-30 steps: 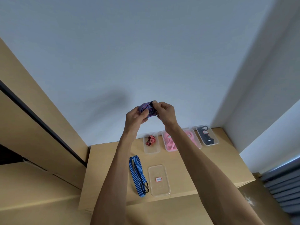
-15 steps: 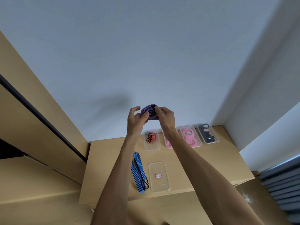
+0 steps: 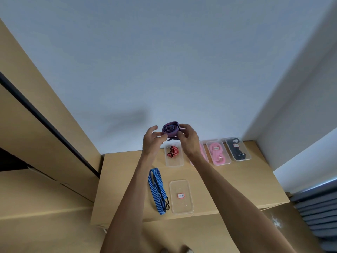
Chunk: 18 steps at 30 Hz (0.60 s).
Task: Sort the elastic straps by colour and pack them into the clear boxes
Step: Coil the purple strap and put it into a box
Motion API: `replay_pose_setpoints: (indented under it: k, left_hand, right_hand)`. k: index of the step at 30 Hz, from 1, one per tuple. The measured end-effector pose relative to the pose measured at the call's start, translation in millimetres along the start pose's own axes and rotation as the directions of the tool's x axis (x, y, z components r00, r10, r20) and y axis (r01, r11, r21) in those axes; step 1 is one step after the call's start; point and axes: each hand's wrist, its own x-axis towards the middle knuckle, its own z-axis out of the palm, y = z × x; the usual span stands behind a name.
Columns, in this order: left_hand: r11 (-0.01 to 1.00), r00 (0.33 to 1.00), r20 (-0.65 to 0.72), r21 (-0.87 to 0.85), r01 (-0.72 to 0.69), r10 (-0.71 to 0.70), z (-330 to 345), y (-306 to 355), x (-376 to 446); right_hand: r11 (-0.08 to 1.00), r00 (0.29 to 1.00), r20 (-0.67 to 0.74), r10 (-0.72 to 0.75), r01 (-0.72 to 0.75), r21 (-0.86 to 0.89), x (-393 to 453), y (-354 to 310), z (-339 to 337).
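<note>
I read this as the coiling step: left hand [image 3: 153, 141] and right hand [image 3: 187, 138] both pinch the rolled purple strap [image 3: 170, 130], held up above the desk [image 3: 127, 189]. Next it needs a free box; the near clear box [image 3: 181, 196] looks empty, blue strap [image 3: 156, 189] lying just beside it.

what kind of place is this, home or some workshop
Probably a plain indoor room set up for sorting, not a workshop: a bare pale wall, a light wooden table in its corner, and labelled clear boxes of straps. The hands hold a rolled purple strap. No tools show.
</note>
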Motion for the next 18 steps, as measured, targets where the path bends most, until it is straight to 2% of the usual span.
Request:
replay_pose_setpoints:
  k: [3,7,10,14,18]
  left_hand:
    - [0.986,0.998,0.021,0.159,-0.057,0.054,-2.5,-13.8,4.7]
    - [0.965,0.995,-0.103,0.264,0.013,0.015,1.2,-35.2,15.8]
    - [0.957,0.995,-0.089,0.281,0.073,-0.049,8.7,-56.2,21.0]
    - [0.885,0.997,-0.016,0.46,0.071,-0.072,25.7,-93.0,36.4]
    - [0.83,0.979,-0.112,0.518,0.206,-0.173,41.2,-128.0,50.2]
  right_hand:
    - [0.997,0.997,-0.038,0.073,-0.073,0.005,-1.1,12.4,8.3]
    - [0.972,0.982,0.011,0.188,-0.184,-0.144,3.1,38.4,11.4]
    - [0.977,0.983,0.084,0.16,-0.146,-0.158,10.8,60.5,10.7]
    - [0.926,0.969,0.097,0.225,-0.182,-0.332,41.2,98.9,12.1]
    - [0.893,0.934,0.196,0.3,-0.203,-0.401,68.6,143.8,15.9]
